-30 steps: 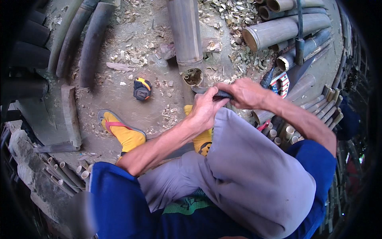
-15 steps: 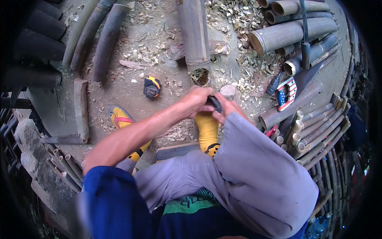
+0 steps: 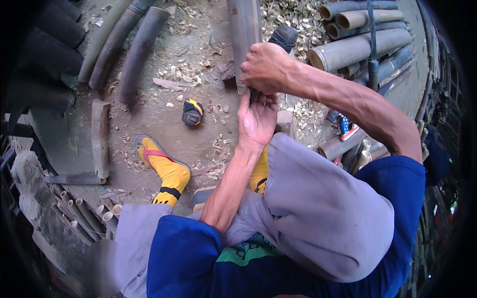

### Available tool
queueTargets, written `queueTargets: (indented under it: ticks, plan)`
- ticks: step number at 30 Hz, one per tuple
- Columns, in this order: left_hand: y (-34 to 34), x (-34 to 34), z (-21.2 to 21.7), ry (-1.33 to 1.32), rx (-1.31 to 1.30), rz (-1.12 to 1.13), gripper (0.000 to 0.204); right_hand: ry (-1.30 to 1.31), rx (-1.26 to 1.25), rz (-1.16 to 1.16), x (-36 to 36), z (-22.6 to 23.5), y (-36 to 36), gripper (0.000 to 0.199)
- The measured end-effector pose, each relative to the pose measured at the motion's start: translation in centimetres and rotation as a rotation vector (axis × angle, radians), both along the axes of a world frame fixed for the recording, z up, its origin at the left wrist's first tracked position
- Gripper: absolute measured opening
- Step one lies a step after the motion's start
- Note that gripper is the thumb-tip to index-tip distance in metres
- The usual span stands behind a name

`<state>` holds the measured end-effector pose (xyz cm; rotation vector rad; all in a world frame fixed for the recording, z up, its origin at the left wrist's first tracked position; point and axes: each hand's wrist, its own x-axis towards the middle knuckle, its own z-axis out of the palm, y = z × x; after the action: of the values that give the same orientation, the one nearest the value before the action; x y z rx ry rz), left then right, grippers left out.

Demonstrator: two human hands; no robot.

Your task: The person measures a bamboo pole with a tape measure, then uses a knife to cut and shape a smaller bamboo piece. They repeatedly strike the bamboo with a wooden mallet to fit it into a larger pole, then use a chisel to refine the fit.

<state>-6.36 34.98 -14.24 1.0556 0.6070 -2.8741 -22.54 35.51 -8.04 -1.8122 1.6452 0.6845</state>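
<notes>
Two hands, ours, meet at the near end of one bamboo pole [image 3: 244,35]. Right hand [image 3: 267,67]: fingers curled shut round a dark tool handle [image 3: 284,36], fist against the pole's end. Left hand [image 3: 257,119]: just below the right, palm up, fingers together and touching the pole's end; whether they pinch anything we cannot tell. Left of the fingers, on the dirt: tape measure [image 3: 193,112], black and yellow. Nearer us: yellow sock in sandal [image 3: 164,166]. Beyond, right: stacked bamboo [image 3: 360,47]; chips [image 3: 298,17] scattered about. Risk, in our judgement: the tool slipping off the pole toward our left fingers, which lie directly beneath it.
</notes>
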Motion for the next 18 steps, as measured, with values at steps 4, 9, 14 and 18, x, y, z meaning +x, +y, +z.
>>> queueTargets:
  ticks: [4,9,14,18]
  plan:
    - [0.2,3.4,2.8,0.061,-0.144,-0.566,0.054,-0.361,0.091,-0.743,1.2,-1.5,6.8,0.014]
    - [3.1,6.0,1.4,0.24,-0.7,-0.794,0.056,-0.969,-0.088,-1.694,7.8,2.0,11.3,0.037]
    - [-8.3,0.9,3.5,0.043,-1.934,-1.403,0.039,0.041,-0.894,-1.055,6.9,8.0,7.0,0.061]
    - [-15.7,-0.5,8.3,0.559,-2.145,-1.956,0.039,-0.194,-0.85,-0.743,13.7,-0.1,3.0,0.045]
